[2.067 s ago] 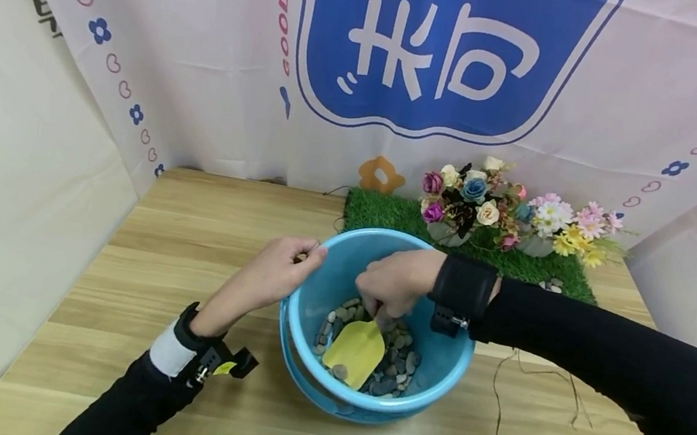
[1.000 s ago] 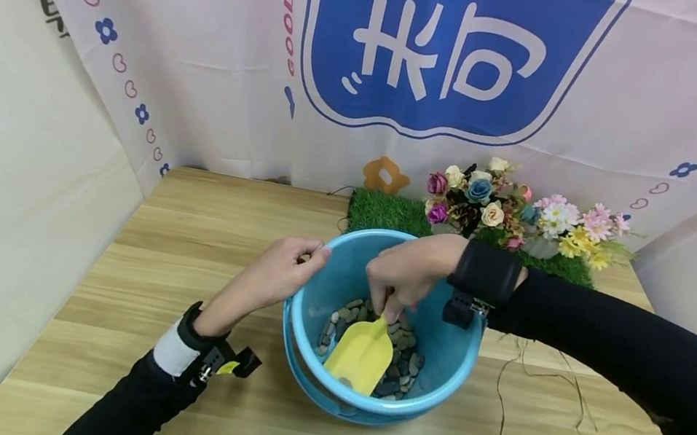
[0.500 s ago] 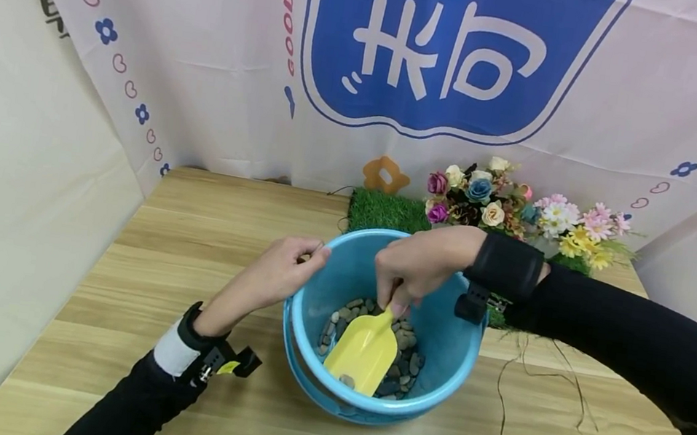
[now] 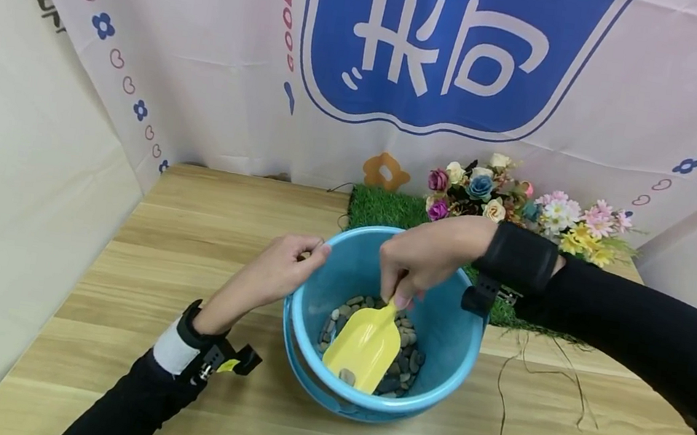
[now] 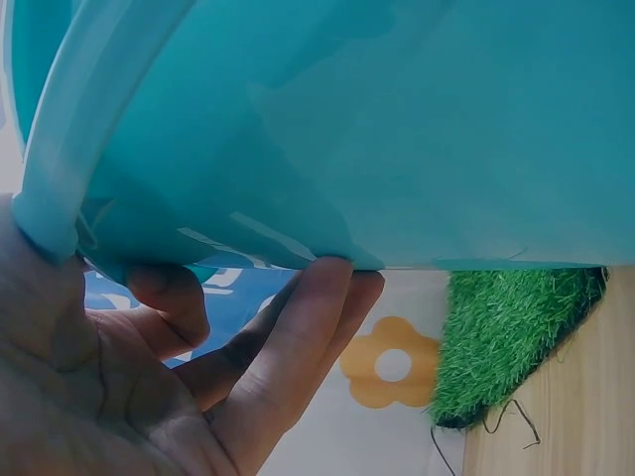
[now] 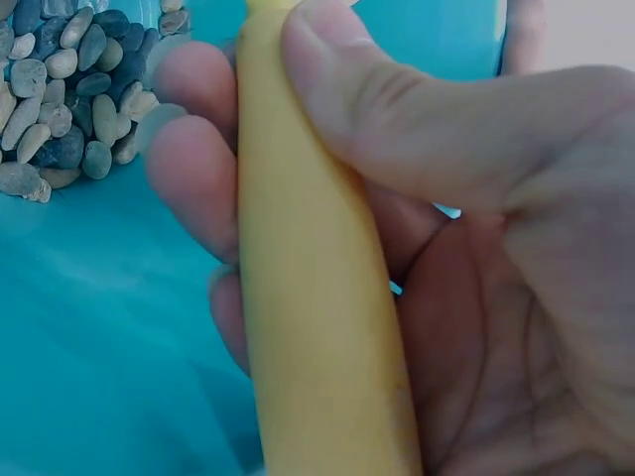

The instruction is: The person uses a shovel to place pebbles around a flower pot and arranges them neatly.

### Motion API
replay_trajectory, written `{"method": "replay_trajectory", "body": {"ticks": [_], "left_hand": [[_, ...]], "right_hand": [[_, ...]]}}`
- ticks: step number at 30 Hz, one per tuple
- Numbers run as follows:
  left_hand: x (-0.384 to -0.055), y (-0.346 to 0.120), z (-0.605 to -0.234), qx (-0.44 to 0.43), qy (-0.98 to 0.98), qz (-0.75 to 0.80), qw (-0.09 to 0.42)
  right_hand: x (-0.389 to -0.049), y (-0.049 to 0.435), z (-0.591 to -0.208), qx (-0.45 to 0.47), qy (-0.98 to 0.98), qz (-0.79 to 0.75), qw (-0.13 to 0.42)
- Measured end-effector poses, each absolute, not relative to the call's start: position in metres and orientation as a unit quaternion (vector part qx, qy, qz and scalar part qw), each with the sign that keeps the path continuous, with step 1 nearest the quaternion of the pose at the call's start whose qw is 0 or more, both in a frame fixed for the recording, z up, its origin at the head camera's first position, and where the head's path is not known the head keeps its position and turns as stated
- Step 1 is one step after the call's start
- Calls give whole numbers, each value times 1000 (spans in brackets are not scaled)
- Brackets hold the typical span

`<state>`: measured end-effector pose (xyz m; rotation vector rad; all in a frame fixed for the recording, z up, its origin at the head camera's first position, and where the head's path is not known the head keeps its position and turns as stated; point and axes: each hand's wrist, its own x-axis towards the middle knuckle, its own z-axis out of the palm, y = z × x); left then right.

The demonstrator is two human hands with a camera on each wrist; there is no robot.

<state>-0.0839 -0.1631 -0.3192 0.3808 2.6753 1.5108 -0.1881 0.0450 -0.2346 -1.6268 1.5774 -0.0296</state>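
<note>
A light blue bucket (image 4: 447, 341) stands on the table with grey and brown pebbles (image 4: 412, 362) over its bottom. My left hand (image 4: 276, 267) grips its left rim; in the left wrist view, the fingers (image 5: 288, 362) lie against the outer wall close to the bucket handle (image 5: 94, 94). My right hand (image 4: 429, 257) reaches in over the far right rim and holds a yellow scoop (image 4: 365, 344) by its handle (image 6: 313, 268), thumb on one side and curled fingers on the other. The blade slants down toward the near left wall, over the pebbles, with a pebble (image 4: 346, 377) near its tip.
Behind the bucket lies a green artificial grass mat (image 4: 386, 206), bearing roses (image 4: 478, 187) and pink, white and yellow flowers (image 4: 579, 226). Loose dark strands (image 4: 542, 375) lie on the wooden table (image 4: 187, 240) at right. A printed cloth (image 4: 221, 83) hangs behind.
My right hand has risen and shifted right, drawing the scoop up off the pebbles so more of its blade and neck shows. My left hand stays at the rim.
</note>
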Motion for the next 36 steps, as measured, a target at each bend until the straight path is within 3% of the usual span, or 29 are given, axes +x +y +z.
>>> {"method": "replay_trajectory", "body": {"ticks": [19, 36], "left_hand": [[-87, -163, -320, 136, 867, 479, 13], [-87, -164, -321, 134, 869, 477, 10]], "right_hand": [[-195, 74, -224, -639, 604, -97, 466], [-206, 133, -205, -613, 642, -157, 433]]}}
